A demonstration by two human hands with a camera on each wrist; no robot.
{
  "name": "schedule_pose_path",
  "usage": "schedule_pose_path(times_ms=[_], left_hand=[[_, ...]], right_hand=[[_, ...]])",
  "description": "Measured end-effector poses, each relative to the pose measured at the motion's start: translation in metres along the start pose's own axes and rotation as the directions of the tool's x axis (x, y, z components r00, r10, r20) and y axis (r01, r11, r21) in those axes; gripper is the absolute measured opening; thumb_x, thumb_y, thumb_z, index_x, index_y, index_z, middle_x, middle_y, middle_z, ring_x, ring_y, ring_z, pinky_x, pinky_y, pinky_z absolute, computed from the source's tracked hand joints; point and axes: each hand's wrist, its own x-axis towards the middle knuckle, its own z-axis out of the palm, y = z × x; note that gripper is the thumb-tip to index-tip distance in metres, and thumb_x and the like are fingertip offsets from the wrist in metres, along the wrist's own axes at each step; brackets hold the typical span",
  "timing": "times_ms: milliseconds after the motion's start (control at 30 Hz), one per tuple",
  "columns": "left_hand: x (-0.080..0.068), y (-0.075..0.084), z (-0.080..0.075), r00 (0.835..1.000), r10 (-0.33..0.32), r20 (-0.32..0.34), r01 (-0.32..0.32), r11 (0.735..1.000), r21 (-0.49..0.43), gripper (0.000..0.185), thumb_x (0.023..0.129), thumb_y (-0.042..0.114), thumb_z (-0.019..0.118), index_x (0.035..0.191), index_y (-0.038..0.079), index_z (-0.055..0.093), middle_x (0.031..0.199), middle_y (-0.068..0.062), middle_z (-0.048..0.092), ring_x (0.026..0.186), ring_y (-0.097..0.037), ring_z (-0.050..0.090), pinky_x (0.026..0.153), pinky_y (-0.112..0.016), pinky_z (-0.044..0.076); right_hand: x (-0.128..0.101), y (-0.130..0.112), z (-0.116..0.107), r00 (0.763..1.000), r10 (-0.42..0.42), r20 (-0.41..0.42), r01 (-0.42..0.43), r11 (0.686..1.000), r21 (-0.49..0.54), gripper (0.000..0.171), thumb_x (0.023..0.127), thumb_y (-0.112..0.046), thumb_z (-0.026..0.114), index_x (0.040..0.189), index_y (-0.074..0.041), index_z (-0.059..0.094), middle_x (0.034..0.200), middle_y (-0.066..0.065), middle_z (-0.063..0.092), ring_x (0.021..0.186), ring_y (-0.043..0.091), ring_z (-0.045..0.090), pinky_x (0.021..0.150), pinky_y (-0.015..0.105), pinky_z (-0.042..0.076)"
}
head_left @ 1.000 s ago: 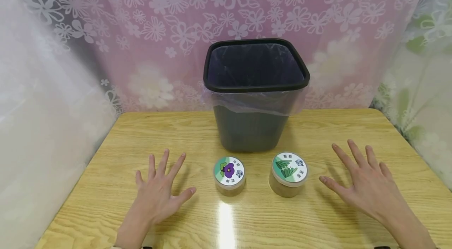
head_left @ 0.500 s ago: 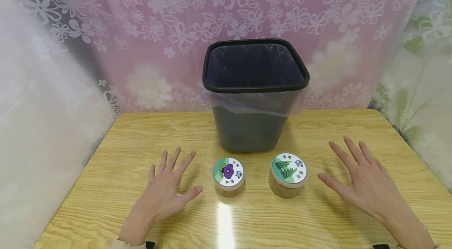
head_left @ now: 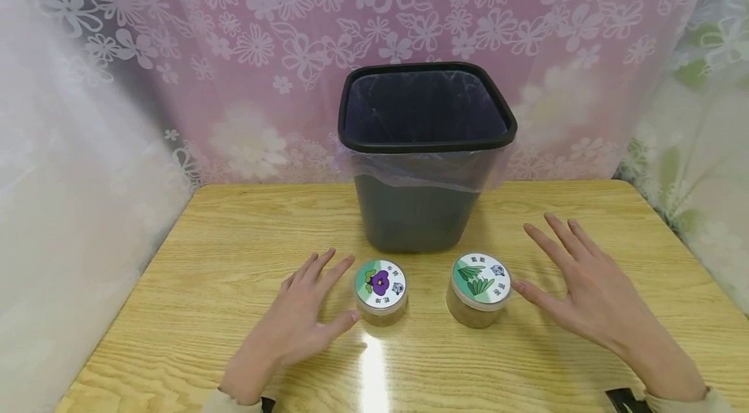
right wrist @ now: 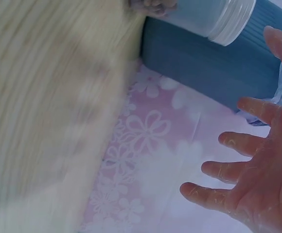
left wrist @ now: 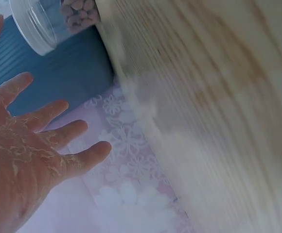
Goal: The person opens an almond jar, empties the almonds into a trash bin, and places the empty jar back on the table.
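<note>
Two small round jars stand on the counter (head_left: 234,231), both in front of the one dark bin (head_left: 418,205): the jar with the purple flower lid (head_left: 380,293) to the bin's front left, the jar with the green leaf lid (head_left: 480,289) to its front right. Two hands are out, one at each side of the bin's front: the left hand (head_left: 298,325) just beside the purple flower jar, the right hand (head_left: 585,296) just beside the green leaf jar. One clear liner (head_left: 421,169) hangs over the bin's rim. One counter carries all of it.
</note>
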Motion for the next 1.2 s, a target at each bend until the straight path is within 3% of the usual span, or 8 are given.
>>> schedule_pose_path(times_ms=[267,667,933,1200], left_hand=[[0.008,0.010,0.004,0.999,0.035,0.007,-0.035,0.999,-0.001,0.074,0.094,0.068,0.054,0.159,0.041,0.033,0.169,-0.003,0.029,0.154,-0.036,0.031,0.115,-0.069,0.033],[0.017,0.024,0.009,0.995,0.090,0.043,-0.090,0.996,-0.002,0.077,0.092,0.062,0.063,0.158,0.032,0.038,0.166,-0.009,0.033,0.150,-0.039,0.037,0.111,-0.071,0.037],[0.024,0.030,0.013,0.985,0.159,0.068,-0.157,0.987,-0.034,0.072,0.094,0.053,0.067,0.156,0.026,0.042,0.165,-0.013,0.034,0.149,-0.039,0.038,0.110,-0.057,0.047],[0.033,0.038,0.015,0.980,0.193,0.050,-0.194,0.980,0.030,0.068,0.093,0.054,0.068,0.153,0.028,0.048,0.159,-0.013,0.041,0.145,-0.035,0.044,0.107,-0.051,0.051]], right_hand=[[0.007,-0.014,0.001,0.998,-0.065,-0.015,0.066,0.997,0.041,0.092,0.082,-0.052,0.080,0.160,-0.029,0.037,0.167,0.014,0.032,0.150,0.049,0.032,0.096,0.076,0.039],[0.009,-0.031,0.007,0.992,-0.128,-0.007,0.128,0.989,0.075,0.090,0.081,-0.052,0.081,0.158,-0.028,0.041,0.164,0.013,0.037,0.146,0.049,0.038,0.099,0.072,0.041],[0.009,-0.037,0.014,0.986,-0.167,-0.024,0.168,0.984,0.056,0.088,0.080,-0.051,0.082,0.156,-0.026,0.044,0.162,0.012,0.041,0.144,0.045,0.042,0.096,0.070,0.046],[0.011,-0.042,0.016,0.979,-0.201,-0.031,0.203,0.978,0.054,0.087,0.080,-0.050,0.082,0.155,-0.025,0.046,0.161,0.013,0.042,0.144,0.044,0.043,0.097,0.069,0.047]])
